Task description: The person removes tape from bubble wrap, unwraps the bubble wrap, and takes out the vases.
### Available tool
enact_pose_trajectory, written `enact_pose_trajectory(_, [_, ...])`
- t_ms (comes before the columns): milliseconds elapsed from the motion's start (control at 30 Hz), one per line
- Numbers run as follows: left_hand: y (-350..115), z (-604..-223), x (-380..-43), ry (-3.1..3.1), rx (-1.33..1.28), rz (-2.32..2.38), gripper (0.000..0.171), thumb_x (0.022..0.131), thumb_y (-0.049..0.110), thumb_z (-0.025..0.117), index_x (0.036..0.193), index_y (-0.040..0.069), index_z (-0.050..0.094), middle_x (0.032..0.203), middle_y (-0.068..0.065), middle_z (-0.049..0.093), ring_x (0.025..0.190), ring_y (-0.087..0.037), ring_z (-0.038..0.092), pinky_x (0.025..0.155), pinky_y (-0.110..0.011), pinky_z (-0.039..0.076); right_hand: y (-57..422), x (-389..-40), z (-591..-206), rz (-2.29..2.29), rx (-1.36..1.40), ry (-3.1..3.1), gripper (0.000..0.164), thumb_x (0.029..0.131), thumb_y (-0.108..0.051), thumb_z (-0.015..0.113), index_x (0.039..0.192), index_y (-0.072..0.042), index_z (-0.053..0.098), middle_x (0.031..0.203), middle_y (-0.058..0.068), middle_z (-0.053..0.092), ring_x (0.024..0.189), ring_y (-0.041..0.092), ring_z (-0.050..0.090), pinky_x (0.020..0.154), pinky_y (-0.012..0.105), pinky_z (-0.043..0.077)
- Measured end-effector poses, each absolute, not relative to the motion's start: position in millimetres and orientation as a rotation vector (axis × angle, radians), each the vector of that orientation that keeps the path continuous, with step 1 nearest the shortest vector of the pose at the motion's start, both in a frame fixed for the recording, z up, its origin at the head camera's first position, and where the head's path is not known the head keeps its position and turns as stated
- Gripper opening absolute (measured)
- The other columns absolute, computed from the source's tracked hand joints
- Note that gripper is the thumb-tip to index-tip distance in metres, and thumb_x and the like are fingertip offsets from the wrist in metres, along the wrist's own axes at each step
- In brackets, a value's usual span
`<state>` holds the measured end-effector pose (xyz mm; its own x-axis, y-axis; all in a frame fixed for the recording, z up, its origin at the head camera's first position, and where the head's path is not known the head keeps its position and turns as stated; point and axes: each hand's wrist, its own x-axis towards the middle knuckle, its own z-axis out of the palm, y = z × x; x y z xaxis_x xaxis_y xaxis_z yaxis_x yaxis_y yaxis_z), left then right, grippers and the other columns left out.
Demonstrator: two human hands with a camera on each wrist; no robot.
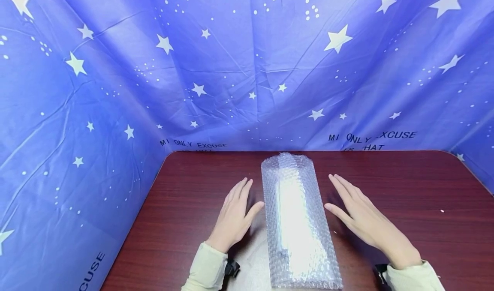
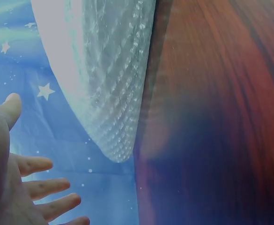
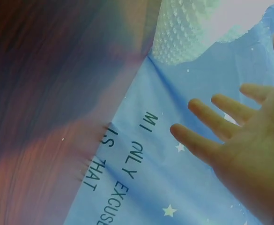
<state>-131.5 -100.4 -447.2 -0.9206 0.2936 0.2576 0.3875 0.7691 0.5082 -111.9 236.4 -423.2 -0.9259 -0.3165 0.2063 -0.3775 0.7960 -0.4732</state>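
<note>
Silver bubble-wrap oblong (image 1: pixel 299 222) on a dark-red wooden table (image 1: pixel 444 244).
Bare left hand (image 1: pixel 233 217) at nine o'clock, bare right hand (image 1: pixel 362 219) at three, fingers straight, gripping nothing; oblong's twelve-o'clock end near the table's far edge, wood running widest toward three.

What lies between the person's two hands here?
The bubble wrap, lying on the table between the left hand and right hand; the head view shows it.
</note>
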Motion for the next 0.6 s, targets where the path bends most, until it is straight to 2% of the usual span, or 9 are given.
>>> enact_pose_trajectory(133, [-98, -445, -130, -2.797, -0.552, -0.886, 0.070, 0.102, 0.055, 0.044, 0.156, 0.013, 0.030, 0.161, -0.006, 0.030, 0.149, -0.025, 0.027, 0.121, -0.047, 0.025, 232, -114, -420, 0.788, 0.553, -2.885, 0.071, 0.102, -0.041, 0.053, 0.160, -0.016, 0.019, 0.160, 0.019, 0.026, 0.142, 0.044, 0.028, 0.110, 0.062, 0.027])
enact_pose_trajectory(367, [-94, -446, -126, -2.749, -0.592, -0.902, 0.065, 0.102, 0.054, 0.042, 0.152, 0.013, 0.037, 0.151, -0.007, 0.044, 0.141, -0.022, 0.039, 0.116, -0.045, 0.034, 220, -117, -415, 0.783, 0.539, -2.919, 0.065, 0.103, -0.045, 0.048, 0.155, -0.010, 0.030, 0.151, 0.017, 0.038, 0.139, 0.036, 0.035, 0.105, 0.058, 0.036])
enact_pose_trajectory(600, [-87, -446, -124, -2.730, -0.655, -0.890, 0.063, 0.103, 0.053, 0.043, 0.150, 0.012, 0.040, 0.150, -0.008, 0.046, 0.140, -0.023, 0.041, 0.116, -0.045, 0.035, 208, -121, -415, 0.794, 0.570, -2.906, 0.061, 0.104, -0.046, 0.046, 0.147, -0.003, 0.041, 0.143, 0.014, 0.045, 0.135, 0.032, 0.040, 0.105, 0.054, 0.039])
